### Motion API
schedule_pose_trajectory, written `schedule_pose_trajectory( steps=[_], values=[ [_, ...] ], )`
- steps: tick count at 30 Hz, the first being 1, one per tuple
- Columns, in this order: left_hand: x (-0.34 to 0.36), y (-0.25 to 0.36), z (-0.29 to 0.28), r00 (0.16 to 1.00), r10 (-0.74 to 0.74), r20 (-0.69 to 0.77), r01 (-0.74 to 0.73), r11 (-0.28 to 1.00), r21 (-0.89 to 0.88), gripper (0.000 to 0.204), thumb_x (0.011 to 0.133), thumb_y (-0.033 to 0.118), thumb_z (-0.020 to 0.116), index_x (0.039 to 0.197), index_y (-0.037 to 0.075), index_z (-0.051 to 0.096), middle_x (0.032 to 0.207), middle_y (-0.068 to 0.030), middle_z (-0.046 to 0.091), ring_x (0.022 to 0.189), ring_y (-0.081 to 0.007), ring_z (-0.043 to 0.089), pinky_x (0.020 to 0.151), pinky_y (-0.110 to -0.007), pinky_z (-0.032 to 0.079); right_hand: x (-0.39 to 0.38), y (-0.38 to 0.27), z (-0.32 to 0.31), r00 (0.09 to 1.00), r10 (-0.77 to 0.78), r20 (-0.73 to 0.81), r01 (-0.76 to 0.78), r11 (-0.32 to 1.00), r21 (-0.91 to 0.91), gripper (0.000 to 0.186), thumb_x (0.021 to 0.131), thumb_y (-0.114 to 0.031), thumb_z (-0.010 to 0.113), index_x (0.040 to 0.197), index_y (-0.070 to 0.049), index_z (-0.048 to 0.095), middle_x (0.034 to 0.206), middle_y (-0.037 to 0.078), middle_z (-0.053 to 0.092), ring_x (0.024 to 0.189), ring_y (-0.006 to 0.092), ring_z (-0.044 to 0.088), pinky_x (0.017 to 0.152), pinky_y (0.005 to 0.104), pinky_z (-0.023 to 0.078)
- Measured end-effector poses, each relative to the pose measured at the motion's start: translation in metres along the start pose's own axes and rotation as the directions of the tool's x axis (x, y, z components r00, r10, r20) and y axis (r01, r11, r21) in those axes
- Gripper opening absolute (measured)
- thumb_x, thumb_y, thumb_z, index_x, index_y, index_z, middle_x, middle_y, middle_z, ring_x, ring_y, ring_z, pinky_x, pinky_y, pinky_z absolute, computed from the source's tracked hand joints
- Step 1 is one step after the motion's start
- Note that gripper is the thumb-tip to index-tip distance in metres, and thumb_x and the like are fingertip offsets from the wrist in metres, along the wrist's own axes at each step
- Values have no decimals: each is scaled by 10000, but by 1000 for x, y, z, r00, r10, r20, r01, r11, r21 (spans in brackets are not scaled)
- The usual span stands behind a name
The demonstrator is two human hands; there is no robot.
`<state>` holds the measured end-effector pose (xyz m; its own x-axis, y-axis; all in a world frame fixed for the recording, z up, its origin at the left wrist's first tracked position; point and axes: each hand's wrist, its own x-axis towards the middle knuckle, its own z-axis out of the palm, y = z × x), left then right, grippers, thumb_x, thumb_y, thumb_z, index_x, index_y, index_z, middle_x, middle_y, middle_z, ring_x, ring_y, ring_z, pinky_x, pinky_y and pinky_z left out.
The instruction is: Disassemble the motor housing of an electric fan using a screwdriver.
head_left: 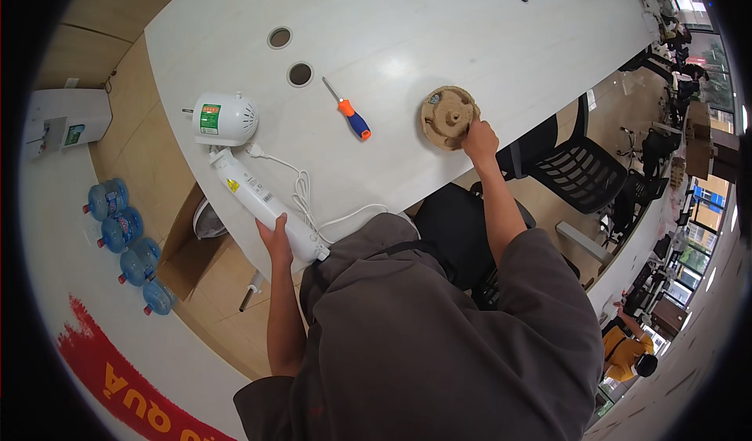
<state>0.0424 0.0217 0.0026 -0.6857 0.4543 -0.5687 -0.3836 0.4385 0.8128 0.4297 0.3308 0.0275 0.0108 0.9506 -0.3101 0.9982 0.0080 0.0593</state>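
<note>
My left hand (276,237) grips a long white plastic housing (258,198) with a yellow label, angled across the table's left end near my body. Beyond its far end sits a rounded white motor unit (225,117) with a green label. A white cord (301,188) lies coiled to the right of the housing. An orange-and-blue screwdriver (353,120) lies in the middle of the near part of the table. My right hand (479,135) has its fingers on the rim of a round brown moulded pulp piece (446,113) near the table's right edge.
The white table (392,34) has round cable holes (300,74). Black mesh chairs (580,175) stand at right. Water jugs (121,228), an open cardboard box (188,253) and a white wall unit (70,120) are at left. A person (627,351) in yellow is at far right.
</note>
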Motion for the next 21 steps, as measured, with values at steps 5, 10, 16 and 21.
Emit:
schedule_pose_trajectory(
  steps=[5, 10, 16, 21],
  values=[
    [-2, 0, 0, 1000, 9, -9, -9, 1000, -3, 633, 827, 115, 655, 1376, 3, 362, 1222, -157, 546, 1080, -255, 561, 944, -370, 449, 2, 5, -7, 993, 25, -112, -14, 995, 98, 177, 768, -127, 663, 878, 11, 669, 918, 206, 659, 835, 383, 674, 736, 468, 545],
    [-1, 0, 1, 1000, -2, -2, 2, 1000, -19, 623, 828, 107, 652, 1372, -1, 366, 1216, -156, 549, 1075, -256, 563, 946, -372, 445, 28, 16, -19, 978, 79, -194, 42, 834, 551, 207, 780, -96, 619, 918, 45, 684, 848, 173, 673, 723, 280, 677, 654, 377, 522],
    [-2, -1, 2, 1000, 7, -7, -7, 1000, -27, 627, 824, 105, 651, 1374, -2, 371, 1214, -158, 553, 1080, -258, 562, 948, -375, 442, 54, -2, -19, 995, -6, 104, -103, 118, 988, 238, 822, -42, 489, 918, 60, 681, 823, 59, 637, 698, 104, 590, 615, 247, 448],
    [-1, -3, 1, 1000, -6, -14, 5, 1000, -21, 638, 820, 107, 654, 1380, -1, 368, 1222, -161, 551, 1081, -260, 562, 955, -375, 439, 65, -35, -4, 993, -86, -81, 118, 645, 755, 280, 825, -112, 480, 903, 28, 710, 786, 146, 683, 752, 223, 660, 684, 338, 500]
  ],
)
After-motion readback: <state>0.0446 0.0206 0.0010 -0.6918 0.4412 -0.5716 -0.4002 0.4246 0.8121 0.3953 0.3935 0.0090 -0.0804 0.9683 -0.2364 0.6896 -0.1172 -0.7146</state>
